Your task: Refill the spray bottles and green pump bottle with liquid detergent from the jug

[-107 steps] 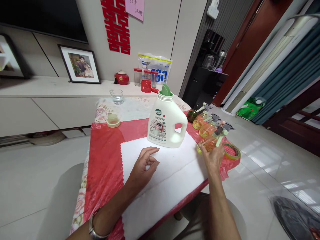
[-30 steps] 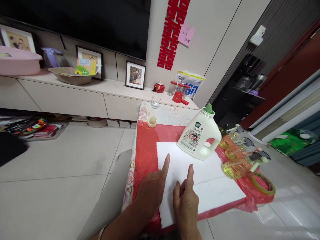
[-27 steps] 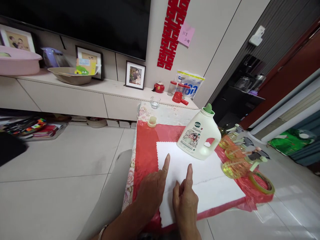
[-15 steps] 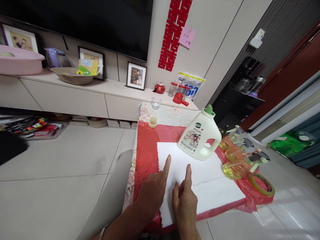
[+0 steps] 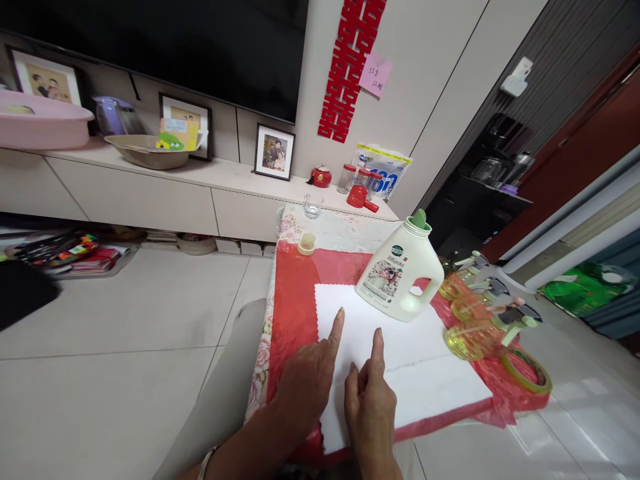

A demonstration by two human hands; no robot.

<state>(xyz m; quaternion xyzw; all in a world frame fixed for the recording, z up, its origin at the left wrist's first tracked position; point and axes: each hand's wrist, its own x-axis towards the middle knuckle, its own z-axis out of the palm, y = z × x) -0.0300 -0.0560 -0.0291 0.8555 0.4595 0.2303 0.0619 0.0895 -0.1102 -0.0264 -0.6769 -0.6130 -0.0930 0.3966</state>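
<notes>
Left hand (image 5: pixel 307 377) and right hand (image 5: pixel 371 400), index fingers extended, near a white jug (image 5: pixel 413 267) beside spray bottles (image 5: pixel 470 339) of yellow liquid (image 5: pixel 461 347)

jug (image 5: pixel 399 270) right of centre, on sheet (image 5: pixel 430 390) | cap (image 5: pixel 306 245) left of jug | glass (image 5: pixel 313 208) behind cap | bottles (image 5: pixel 470 341) right of jug | tape (image 5: pixel 544 381) lower right | left hand (image 5: pixel 307 377), right hand (image 5: pixel 371 403) lower centre, before jug

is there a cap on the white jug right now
No, the white jug stands uncapped, its green spout showing at the top.
</notes>
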